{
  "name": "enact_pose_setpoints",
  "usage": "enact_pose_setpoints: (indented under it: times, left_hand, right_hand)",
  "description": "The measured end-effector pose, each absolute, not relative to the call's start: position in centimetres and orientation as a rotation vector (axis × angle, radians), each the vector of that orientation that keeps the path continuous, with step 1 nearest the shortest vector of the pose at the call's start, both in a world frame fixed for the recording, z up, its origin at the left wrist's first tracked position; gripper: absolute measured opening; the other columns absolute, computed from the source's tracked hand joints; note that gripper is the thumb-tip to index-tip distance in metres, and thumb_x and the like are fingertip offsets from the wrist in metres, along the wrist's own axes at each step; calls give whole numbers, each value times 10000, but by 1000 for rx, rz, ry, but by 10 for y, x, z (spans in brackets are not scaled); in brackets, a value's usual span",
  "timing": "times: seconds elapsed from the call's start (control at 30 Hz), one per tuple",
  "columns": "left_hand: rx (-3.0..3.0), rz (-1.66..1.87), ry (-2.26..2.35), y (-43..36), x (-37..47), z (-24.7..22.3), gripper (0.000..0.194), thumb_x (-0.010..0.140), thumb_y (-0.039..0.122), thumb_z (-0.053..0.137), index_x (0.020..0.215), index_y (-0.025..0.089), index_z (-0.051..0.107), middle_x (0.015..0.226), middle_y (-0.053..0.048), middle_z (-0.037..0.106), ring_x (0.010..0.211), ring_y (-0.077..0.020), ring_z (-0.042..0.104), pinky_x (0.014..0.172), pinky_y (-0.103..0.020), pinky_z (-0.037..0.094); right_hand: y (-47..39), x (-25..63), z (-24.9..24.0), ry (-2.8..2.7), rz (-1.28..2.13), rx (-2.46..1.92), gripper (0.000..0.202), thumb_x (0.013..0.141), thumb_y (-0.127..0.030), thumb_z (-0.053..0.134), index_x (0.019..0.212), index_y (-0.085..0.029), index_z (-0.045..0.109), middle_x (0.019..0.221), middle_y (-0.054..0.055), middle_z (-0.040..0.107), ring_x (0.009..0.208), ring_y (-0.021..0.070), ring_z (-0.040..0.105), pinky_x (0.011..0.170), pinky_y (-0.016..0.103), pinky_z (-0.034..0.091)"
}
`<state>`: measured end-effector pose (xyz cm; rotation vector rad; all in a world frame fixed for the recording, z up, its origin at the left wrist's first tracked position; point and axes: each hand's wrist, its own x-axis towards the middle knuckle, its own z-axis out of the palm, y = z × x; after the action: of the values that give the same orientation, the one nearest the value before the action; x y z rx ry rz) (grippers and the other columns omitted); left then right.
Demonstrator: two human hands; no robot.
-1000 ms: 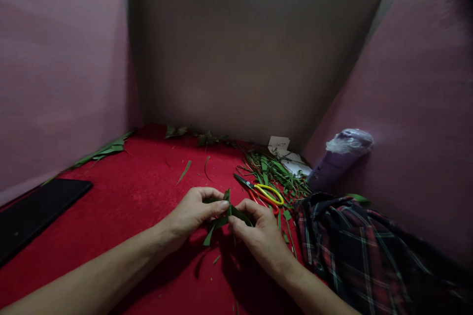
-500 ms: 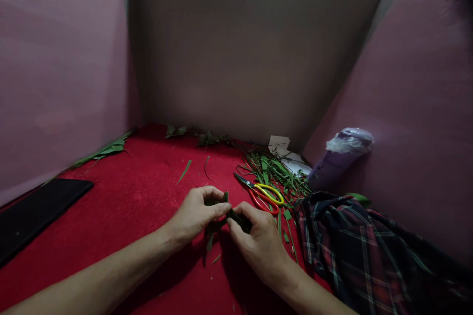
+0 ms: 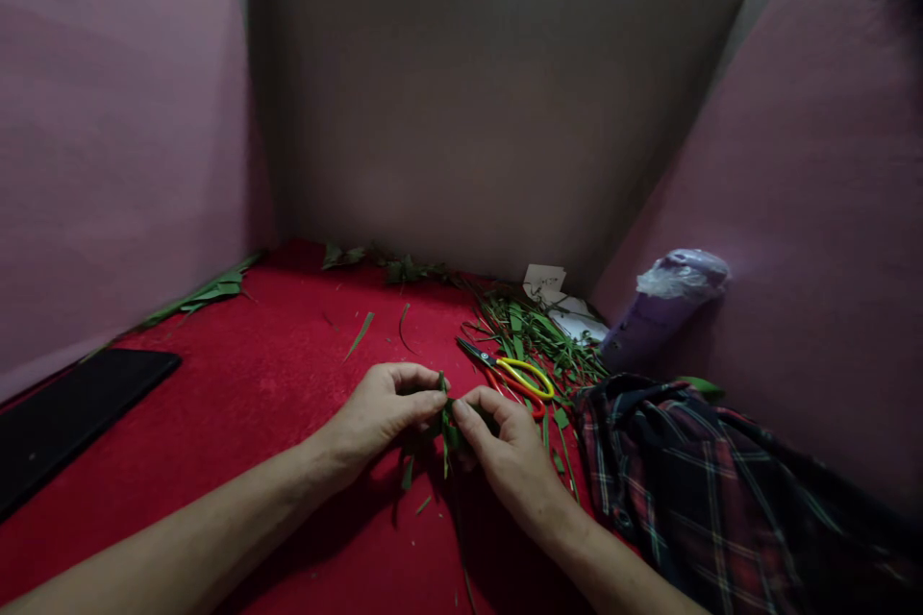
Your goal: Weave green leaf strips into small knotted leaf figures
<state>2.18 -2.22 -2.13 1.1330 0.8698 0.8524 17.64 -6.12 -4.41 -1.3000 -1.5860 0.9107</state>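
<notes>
Close together over the red cloth (image 3: 288, 375), my two hands work on folded green leaf strips (image 3: 444, 442). My left hand (image 3: 382, 413) pinches the strips between thumb and fingers, with a short end sticking up above the thumb. From the other side my right hand (image 3: 501, 442) is closed on the strips too, thumb and forefinger meeting near the left thumb. A thin strand hangs below the fingers toward the bottom edge. How the strips are folded is partly hidden by the fingers. Just beyond my right hand lie scissors (image 3: 509, 375) with one yellow and one red handle.
Cut green leaves and stems (image 3: 540, 336) are heaped at the right, by white paper (image 3: 544, 281). A plaid cloth (image 3: 692, 480) lies near right, below a purple plastic-topped object (image 3: 663, 303). A black flat object (image 3: 87, 413) lies left. Walls stand on three sides.
My right hand has turned slightly and its thumb has moved up along the leaf strips. A strip end and a thin strand now hang below the fingers. My left hand has hardly moved.
</notes>
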Motion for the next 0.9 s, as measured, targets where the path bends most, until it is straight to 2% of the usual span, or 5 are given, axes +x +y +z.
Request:
enact_pose_setpoints:
  times: [0.13, 0.37, 0.53, 0.73, 0.9]
  left_hand:
    - [1147, 825, 824, -21, 20, -23, 247, 611, 267, 735, 796, 123, 658, 615, 2, 619, 525, -86, 524, 566, -226, 389]
    - [1172, 800, 791, -22, 17, -24, 236, 606, 257, 736, 786, 117, 674, 710, -55, 674, 635, -150, 598, 652, -286, 439]
    - [1211, 794, 842, -23, 19, -21, 226, 594, 259, 735, 756, 113, 676, 650, -31, 655, 577, -123, 563, 603, -258, 425]
    - [1200, 836, 876, -23, 18, -19, 253, 605, 289, 729, 776, 115, 661, 605, 5, 606, 508, -86, 490, 524, -221, 372]
    - [1212, 858, 919, -22, 18, -18, 276, 610, 308, 724, 787, 109, 653, 591, 12, 590, 489, -80, 468, 514, -223, 358]
  right_hand:
    - [-60, 176, -43, -1571, 874, -1323, 253, 849, -361, 483, 703, -164, 547, 582, -42, 461, 537, 91, 418, 498, 201, 327]
    - [-59, 173, -37, -1508, 947, -1349, 256, 777, -355, 548, 625, -152, 517, 549, -37, 459, 517, 95, 408, 483, 205, 333]
    - [-58, 174, -37, -1489, 989, -1379, 271, 769, -373, 552, 610, -157, 510, 534, -40, 463, 504, 95, 415, 478, 203, 337]
    - [-63, 175, -33, -1595, 923, -1298, 199, 789, -353, 566, 777, -156, 581, 686, -4, 579, 621, 116, 510, 567, 215, 398]
    - [-65, 174, -32, -1594, 991, -1284, 147, 755, -299, 606, 796, -162, 571, 688, -12, 567, 614, 113, 504, 554, 213, 397]
